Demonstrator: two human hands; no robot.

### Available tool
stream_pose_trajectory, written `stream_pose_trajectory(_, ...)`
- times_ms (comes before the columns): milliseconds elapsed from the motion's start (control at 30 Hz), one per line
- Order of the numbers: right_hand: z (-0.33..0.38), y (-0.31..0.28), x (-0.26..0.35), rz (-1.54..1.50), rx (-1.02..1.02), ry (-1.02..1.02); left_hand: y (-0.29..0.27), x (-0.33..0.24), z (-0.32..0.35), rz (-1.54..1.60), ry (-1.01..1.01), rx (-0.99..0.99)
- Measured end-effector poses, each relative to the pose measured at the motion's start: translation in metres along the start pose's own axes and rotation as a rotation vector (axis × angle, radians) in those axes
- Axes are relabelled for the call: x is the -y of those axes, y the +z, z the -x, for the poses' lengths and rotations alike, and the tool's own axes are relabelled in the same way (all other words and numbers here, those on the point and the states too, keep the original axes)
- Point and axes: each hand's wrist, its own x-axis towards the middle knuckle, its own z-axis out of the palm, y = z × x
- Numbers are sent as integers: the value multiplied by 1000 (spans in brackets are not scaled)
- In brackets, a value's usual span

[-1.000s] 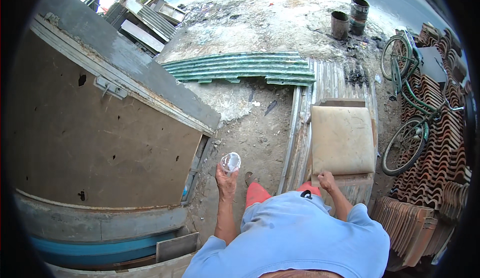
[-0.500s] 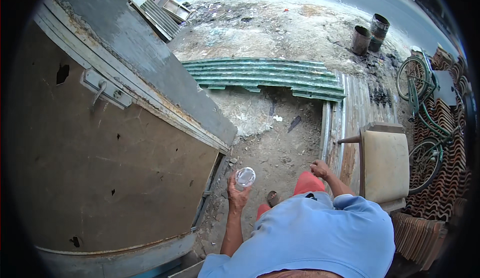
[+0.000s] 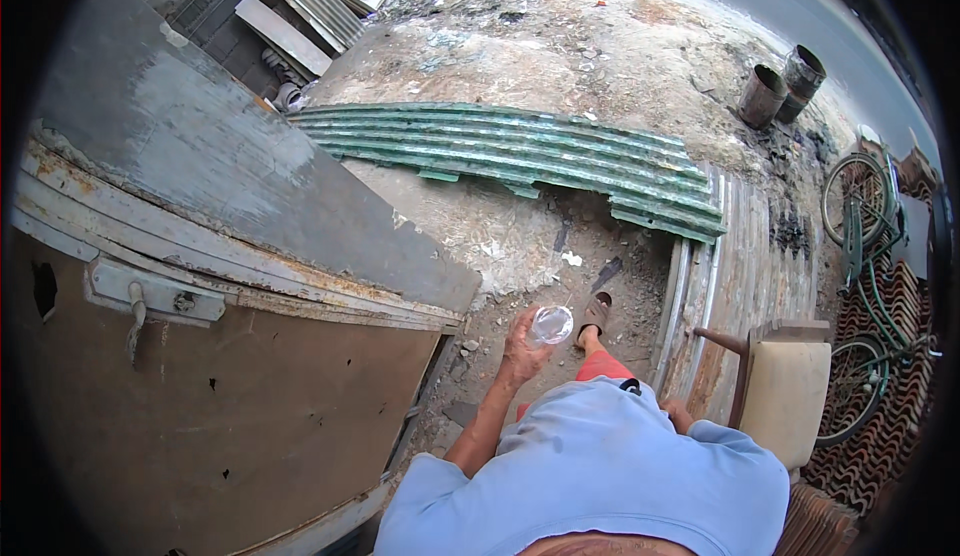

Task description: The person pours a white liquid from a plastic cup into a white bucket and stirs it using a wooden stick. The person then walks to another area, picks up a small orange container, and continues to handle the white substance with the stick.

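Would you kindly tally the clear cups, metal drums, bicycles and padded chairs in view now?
Clear cup: 1
Metal drums: 2
Bicycle: 1
Padded chair: 1
Total: 5

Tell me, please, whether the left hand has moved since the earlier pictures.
Yes: the left hand, holding a clear cup, has moved forward, appearing closer to the green corrugated sheet than before.
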Motion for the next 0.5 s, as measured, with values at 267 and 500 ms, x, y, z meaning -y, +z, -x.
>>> stream_pose_trajectory(267, -264, -294, -42, -59, -333, 331, -3, -50, -232, -2, 114, -76)
stream_pose_trajectory(500, -451, -603, 96, -459, -871, 96, -44, -2, -381, 115, 61, -207)
